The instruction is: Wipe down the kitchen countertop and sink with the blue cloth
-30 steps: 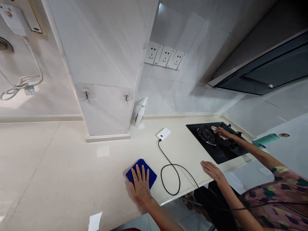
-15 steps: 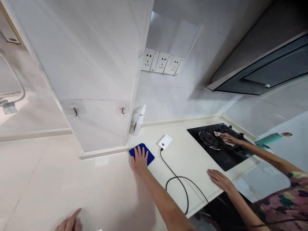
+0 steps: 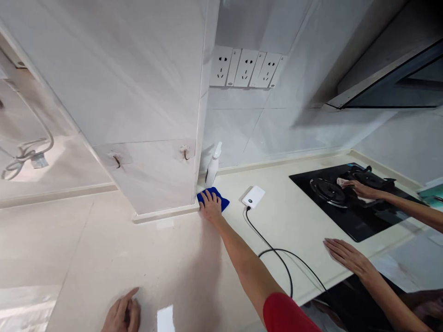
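My right hand (image 3: pixel 211 206) presses down on a blue cloth (image 3: pixel 223 202) at the foot of the wall corner, its fingers bent over the fabric. Just behind the cloth stands a white spray bottle (image 3: pixel 213 166), upright against the wall. My left hand (image 3: pixel 122 311) rests low on the glossy counter, index finger stretched out and the others loosely curled, with nothing in it. To the right of the cloth lies a white power bank (image 3: pixel 254 197) with a black cable (image 3: pixel 273 249) plugged in.
A black gas hob (image 3: pixel 328 198) is set into the right-hand counter, where a co-worker's hand (image 3: pixel 363 189) wipes with a pale cloth. The co-worker's other hand (image 3: pixel 348 256) lies flat near the counter edge. Wall sockets (image 3: pixel 246 69) and a range hood (image 3: pixel 377 69) are above.
My right hand has pushed the blue cloth toward the wall and spray bottle, its fingers now more bent. The view has shifted, and more of my left hand shows.
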Tool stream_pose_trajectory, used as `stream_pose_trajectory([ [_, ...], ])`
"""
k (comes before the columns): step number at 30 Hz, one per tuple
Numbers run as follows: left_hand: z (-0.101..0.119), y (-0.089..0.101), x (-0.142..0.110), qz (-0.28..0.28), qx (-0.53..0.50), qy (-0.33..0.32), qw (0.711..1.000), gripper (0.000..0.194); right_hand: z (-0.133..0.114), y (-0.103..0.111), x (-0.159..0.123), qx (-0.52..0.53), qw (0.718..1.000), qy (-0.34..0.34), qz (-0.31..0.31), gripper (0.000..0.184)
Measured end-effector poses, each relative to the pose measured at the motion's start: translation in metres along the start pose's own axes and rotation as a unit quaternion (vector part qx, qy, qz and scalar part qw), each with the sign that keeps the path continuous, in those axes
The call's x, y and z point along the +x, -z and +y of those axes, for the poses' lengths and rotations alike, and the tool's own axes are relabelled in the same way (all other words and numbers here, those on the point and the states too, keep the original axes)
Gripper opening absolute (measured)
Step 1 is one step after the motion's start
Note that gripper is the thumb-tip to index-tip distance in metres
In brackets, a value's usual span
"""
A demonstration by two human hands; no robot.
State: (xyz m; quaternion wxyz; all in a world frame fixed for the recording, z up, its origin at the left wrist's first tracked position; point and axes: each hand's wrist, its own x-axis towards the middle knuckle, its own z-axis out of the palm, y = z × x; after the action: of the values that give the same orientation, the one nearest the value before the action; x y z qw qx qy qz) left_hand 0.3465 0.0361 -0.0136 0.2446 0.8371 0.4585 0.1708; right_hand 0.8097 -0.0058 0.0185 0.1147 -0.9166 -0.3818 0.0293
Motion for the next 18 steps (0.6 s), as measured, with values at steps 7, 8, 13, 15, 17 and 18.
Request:
stream_pose_trajectory([
  [7, 0.024, 0.003, -0.005, 0.080, 0.029, -0.092, 0.992, 0.036, 0.009, -0.002, -0.078, -0.016, 1.000, -0.008, 0.017, 0.061],
  [8, 0.025, 0.003, -0.005, 0.087, 0.039, -0.107, 0.990, 0.034, 0.004, -0.003, -0.092, -0.014, 1.000, -0.009, 0.018, 0.061],
  [13, 0.028, 0.001, -0.004, 0.119, 0.092, -0.176, 0.973, 0.032, -0.059, -0.011, -0.168, 0.028, 0.999, 0.021, -0.006, 0.064],
  [15, 0.029, 0.002, -0.002, 0.123, 0.110, -0.197, 0.967, 0.034, -0.091, -0.013, -0.203, 0.064, 0.993, 0.087, -0.035, 0.065],
  [17, 0.030, 0.002, 0.000, 0.120, 0.113, -0.201, 0.966, 0.037, -0.116, -0.012, -0.239, 0.100, 0.978, 0.171, -0.067, 0.066],
  [18, 0.030, 0.002, 0.001, 0.119, 0.109, -0.196, 0.967, 0.040, -0.125, -0.011, -0.255, 0.115, 0.967, 0.212, -0.079, 0.065],
])
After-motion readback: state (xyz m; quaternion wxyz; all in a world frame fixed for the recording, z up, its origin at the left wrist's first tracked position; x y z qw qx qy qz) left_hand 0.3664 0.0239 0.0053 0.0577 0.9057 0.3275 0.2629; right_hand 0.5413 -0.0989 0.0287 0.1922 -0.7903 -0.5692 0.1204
